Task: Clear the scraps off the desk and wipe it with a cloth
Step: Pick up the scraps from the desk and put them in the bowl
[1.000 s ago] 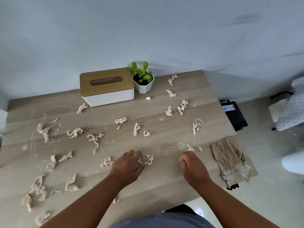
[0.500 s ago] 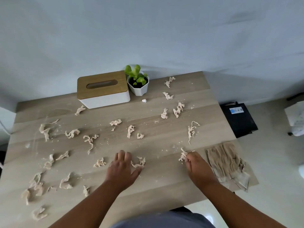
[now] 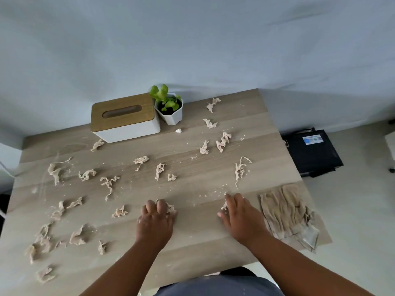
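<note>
Several pale beige scraps lie scattered over the wooden desk (image 3: 192,238), for instance one long scrap (image 3: 239,171) at the right and a cluster (image 3: 42,240) at the near left. My left hand (image 3: 157,218) lies on the desk with its fingers curled over a scrap (image 3: 171,208). My right hand (image 3: 239,212) grips a small scrap (image 3: 224,205) under its fingers. A crumpled brown cloth (image 3: 286,212) lies at the desk's right edge, just right of my right hand.
A white tissue box with a wooden lid (image 3: 124,117) and a small potted plant (image 3: 170,107) stand at the back against the wall. A black device (image 3: 312,150) sits on the floor to the right of the desk.
My left hand has closed its fingers over the scrap it lay beside. My right hand has gathered the small scrap at its fingertips. The view shifted slightly.
</note>
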{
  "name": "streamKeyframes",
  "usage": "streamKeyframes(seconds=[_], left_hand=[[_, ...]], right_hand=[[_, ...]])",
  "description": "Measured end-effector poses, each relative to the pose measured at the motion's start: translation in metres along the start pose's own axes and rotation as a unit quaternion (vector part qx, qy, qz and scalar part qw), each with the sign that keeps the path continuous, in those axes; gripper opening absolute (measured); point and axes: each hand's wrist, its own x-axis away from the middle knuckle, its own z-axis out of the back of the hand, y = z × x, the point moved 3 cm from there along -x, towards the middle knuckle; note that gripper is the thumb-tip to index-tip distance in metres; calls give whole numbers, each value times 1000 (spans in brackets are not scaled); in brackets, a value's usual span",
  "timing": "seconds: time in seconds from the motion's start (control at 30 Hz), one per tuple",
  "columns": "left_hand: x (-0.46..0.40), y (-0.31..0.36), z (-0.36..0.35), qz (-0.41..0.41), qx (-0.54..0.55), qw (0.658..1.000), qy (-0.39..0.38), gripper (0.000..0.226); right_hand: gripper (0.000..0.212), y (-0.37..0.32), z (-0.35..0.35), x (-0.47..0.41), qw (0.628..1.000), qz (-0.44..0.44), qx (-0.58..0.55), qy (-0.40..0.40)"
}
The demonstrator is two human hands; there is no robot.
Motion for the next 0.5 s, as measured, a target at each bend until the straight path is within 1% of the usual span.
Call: streamKeyframes(seconds=[0.03, 0.07, 0.17, 0.23, 0.27, 0.3, 0.33, 0.37, 0.4, 0.43, 0.5], left_hand=[[0, 1, 1, 4, -12, 1000, -15, 47], [0, 2, 2, 4, -20, 1000, -12, 51], [4, 5, 4, -1, 5, 1000, -7, 57], [4, 4, 4, -32, -11, 999, -2, 71], [2, 1, 1, -38, -17, 999, -15, 75], [1, -1, -1, -39, -7, 999, -24, 70], [2, -1, 1, -32, 28, 999, -22, 55], [4, 0, 4, -17, 67, 997, -27, 33], [6, -1, 4, -3, 89, 995, -35, 14], [6, -3, 2, -4, 98, 995, -9, 8], [3, -5, 1, -36, 96, 995, 9, 13]], right_hand=[[55, 0, -2, -1, 1000, -7, 2, 2], [50, -1, -4, -1, 1000, -14, 2, 4], [30, 0, -11, -2, 1000, -21, 1, 17], [18, 0, -13, -2, 999, -12, -7, 32], [19, 0, -15, -1, 999, -6, -15, 37], [26, -1, -16, -1, 999, 0, -21, 39], [31, 0, -17, -1, 999, 4, -25, 39], [34, 0, -16, 0, 999, 5, -27, 35], [34, -1, -15, 0, 999, 6, -30, 30], [31, -1, -13, 1, 999, 5, -34, 24], [33, 1, -10, 2, 999, 4, -38, 8]])
